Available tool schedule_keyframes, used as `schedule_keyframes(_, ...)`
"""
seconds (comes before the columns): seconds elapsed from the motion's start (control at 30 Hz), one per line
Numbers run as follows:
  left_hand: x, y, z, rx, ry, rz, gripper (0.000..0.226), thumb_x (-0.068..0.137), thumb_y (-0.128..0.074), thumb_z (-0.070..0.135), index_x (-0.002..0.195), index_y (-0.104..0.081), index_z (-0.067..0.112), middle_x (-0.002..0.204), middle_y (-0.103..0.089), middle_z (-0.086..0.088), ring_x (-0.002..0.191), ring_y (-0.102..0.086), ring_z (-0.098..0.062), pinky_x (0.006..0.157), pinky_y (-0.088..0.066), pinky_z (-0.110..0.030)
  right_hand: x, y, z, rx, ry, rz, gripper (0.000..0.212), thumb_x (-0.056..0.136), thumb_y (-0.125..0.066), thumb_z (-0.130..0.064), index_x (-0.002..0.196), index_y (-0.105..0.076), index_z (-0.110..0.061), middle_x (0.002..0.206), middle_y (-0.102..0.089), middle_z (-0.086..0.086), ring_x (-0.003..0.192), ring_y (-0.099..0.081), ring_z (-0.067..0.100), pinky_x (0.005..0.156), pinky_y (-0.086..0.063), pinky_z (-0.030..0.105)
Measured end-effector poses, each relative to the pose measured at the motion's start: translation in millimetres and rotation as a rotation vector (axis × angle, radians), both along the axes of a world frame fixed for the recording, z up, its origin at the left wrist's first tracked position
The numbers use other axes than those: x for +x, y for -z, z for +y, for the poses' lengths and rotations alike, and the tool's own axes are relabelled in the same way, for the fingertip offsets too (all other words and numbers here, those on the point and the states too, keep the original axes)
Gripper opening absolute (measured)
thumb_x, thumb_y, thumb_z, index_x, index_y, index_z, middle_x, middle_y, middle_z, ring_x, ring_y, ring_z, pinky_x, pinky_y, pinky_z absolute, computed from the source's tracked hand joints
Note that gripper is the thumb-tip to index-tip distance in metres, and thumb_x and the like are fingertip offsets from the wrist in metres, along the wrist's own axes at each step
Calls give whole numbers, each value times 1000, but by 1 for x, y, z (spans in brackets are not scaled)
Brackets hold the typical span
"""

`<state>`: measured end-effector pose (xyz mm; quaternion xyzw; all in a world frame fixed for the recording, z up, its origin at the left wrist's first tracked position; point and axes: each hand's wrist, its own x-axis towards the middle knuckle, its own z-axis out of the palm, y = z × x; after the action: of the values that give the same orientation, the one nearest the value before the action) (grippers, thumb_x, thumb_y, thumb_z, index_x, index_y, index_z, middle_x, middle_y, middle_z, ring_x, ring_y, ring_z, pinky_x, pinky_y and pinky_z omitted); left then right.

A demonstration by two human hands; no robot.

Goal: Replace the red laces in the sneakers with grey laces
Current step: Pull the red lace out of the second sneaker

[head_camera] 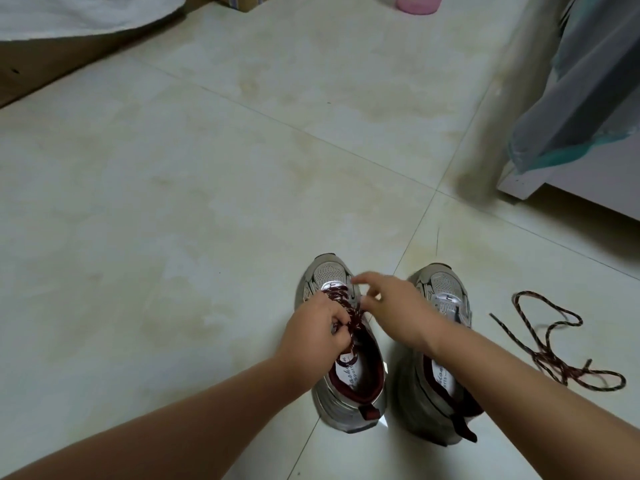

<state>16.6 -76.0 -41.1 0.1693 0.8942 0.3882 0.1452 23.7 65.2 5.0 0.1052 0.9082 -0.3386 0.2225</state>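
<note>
Two grey sneakers with dark red lining stand side by side on the tiled floor, toes away from me. The left sneaker [349, 393] still carries a red lace [341, 296] across its eyelets. My left hand [313, 330] grips that lace over the tongue. My right hand [391, 306] hovers over the same shoe's right eyelets, thumb and fingers curled close together; it is blurred and I cannot tell whether it holds the lace. The right sneaker [446, 296] shows no lace. A loose red lace [554, 344] lies tangled on the floor to the right. No grey lace is in view.
A white cloth [79, 12] drapes over a brown furniture edge at top left. A pink container [419, 3] and a cardboard box [242, 1] sit at the far edge. Grey-teal fabric [581, 98] hangs over white furniture [554, 181] at right.
</note>
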Motion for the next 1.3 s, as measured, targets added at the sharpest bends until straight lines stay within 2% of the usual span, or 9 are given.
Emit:
schedule_keyframes(0.1, 1, 0, -1, -5, 16, 27, 9, 80, -59, 8, 84, -65, 13, 79, -43, 14, 75, -44, -5, 67, -34, -13, 6, 5, -5, 45, -55, 0, 15, 92, -53, -19, 100, -65, -18, 93, -61, 1, 93, -58, 19, 81, -43, 27)
schedule_keyframes(0.23, -1, 0, -7, -24, 51, 39, 8, 81, -60, 11, 83, -67, 14, 73, -41, 17, 68, -43, 0, 62, -30, -10, 6, 3, -4, -35, 124, 181, 19, 91, -52, -11, 74, -57, -19, 68, -58, -2, 69, -56, 17, 63, -44, 26)
schedule_keyframes(0.37, -2, -5, -9, -95, 111, -1, 9, 83, -56, 14, 90, -62, 14, 82, -41, 13, 76, -42, -6, 68, -32, -18, -18, -47, 24, -506, 741, 551, 21, 95, -42, -5, 77, -50, -9, 55, -54, 6, 47, -51, 15, 46, -46, 21)
schedule_keyframes(0.47, -4, -9, -7, -105, 142, -60, 5, 83, -54, 11, 82, -57, 15, 81, -40, 10, 71, -40, -7, 65, -32, -19, -27, -76, 38, -711, 830, 664, 22, 94, -41, 0, 79, -50, -12, 51, -61, 1, 46, -58, 13, 56, -56, 26)
schedule_keyframes(0.6, -5, -14, -2, 40, 99, -336, 32, 84, -51, 1, 59, -45, 21, 61, -41, 7, 54, -36, -5, 48, -28, -11, -3, -51, 18, -379, 455, 328, 31, 88, -49, 2, 111, -48, -18, 97, -66, 7, 87, -64, 23, 74, -51, 24)
schedule_keyframes(0.77, -15, -26, -1, 391, -74, -773, 26, 83, -49, -2, 64, -55, 14, 67, -52, 1, 68, -48, -10, 67, -37, -22, 34, 8, -4, 70, -192, 104, 32, 84, -61, -17, 115, -54, -21, 111, -55, 1, 106, -52, 20, 83, -38, 26)
schedule_keyframes(0.9, -30, -44, 2, 589, -194, -888, 11, 76, -52, 5, 67, -54, 11, 66, -54, 0, 60, -53, -6, 63, -41, -21, 28, 13, -9, 144, -140, 254, 13, 88, -56, -24, 98, -55, -16, 99, -59, 2, 94, -53, 22, 72, -34, 28)
schedule_keyframes(1.1, -55, -63, -1, 844, -449, -940, 36, 92, -48, 19, 58, -40, 14, 50, -43, 1, 47, -43, -11, 50, -42, -24, 24, 15, -13, -45, 185, 200, 12, 88, -51, -18, 78, -53, -11, 72, -58, 4, 70, -54, 24, 67, -44, 34)
schedule_keyframes(1.3, -53, -59, -17, 440, -328, -744, 41, 95, -47, 33, 59, -31, 20, 44, -27, 8, 33, -21, -7, 38, -29, -17, 21, 16, -5, -135, 446, 212, 10, 85, -47, -11, 77, -52, -8, 73, -63, 13, 72, -62, 34, 70, -54, 48)
